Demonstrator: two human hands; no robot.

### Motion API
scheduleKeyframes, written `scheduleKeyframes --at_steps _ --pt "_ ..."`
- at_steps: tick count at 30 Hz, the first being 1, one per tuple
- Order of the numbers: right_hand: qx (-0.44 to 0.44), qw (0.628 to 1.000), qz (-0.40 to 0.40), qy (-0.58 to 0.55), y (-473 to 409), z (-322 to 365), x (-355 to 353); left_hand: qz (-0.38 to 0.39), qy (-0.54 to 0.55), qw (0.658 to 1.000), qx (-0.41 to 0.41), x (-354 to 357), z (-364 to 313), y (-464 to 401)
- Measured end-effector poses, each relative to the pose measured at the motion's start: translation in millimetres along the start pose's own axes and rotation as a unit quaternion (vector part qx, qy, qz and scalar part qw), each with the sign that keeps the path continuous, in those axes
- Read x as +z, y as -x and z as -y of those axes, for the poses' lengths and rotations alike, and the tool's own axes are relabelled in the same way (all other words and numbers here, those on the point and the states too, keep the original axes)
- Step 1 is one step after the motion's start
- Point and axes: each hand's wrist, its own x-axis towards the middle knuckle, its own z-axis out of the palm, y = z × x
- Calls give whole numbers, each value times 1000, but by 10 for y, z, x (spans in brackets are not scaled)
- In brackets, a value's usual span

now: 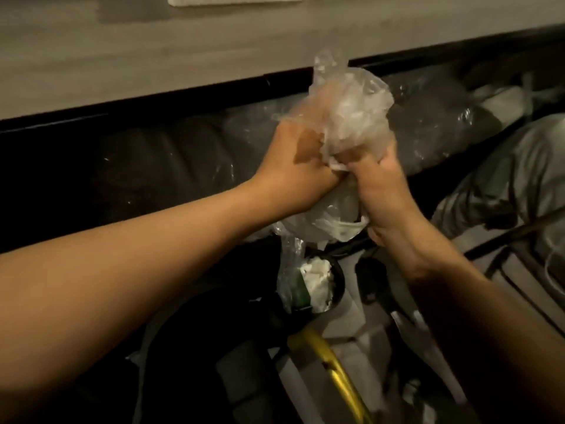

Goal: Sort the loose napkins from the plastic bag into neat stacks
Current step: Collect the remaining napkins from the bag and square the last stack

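Clear plastic bag (345, 117) sits at center, both my left hand (293, 166) and right hand (385, 185) gripping it; napkins (351, 108) seem still inside, none stacked; white sheets (235, 0) lie at twelve o'clock.

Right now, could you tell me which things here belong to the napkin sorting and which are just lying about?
Job: plastic bag, gripped by left hand and right hand; white stack on the table.
Lying about: dark container of crumpled white paper; yellow tube.
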Motion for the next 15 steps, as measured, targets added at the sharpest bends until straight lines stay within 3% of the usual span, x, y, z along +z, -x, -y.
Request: scheduleKeyframes --at_steps 2,4,7,10,13,15 --pt "175 958 121 -194 78 -181 -125 32 20 997 -63 225 38 170" --pt "248 912 191 -266 112 -384 -235 125 -37 984 -119 465 192 347" --pt "268 926 84 -252 7 -811 -322 259 -139 944 -149 739 438 550" --pt "230 950 -72 -199 -84 -1198 -364 319 -120 918 -203 918 669 655" --pt "170 973 -150 -33 -193 -1604 -503 331 -131 909 -215 996 910 711" --pt "158 967 -198 -15 -235 -1940 -569 314 -121 912 -233 987 1030 706"
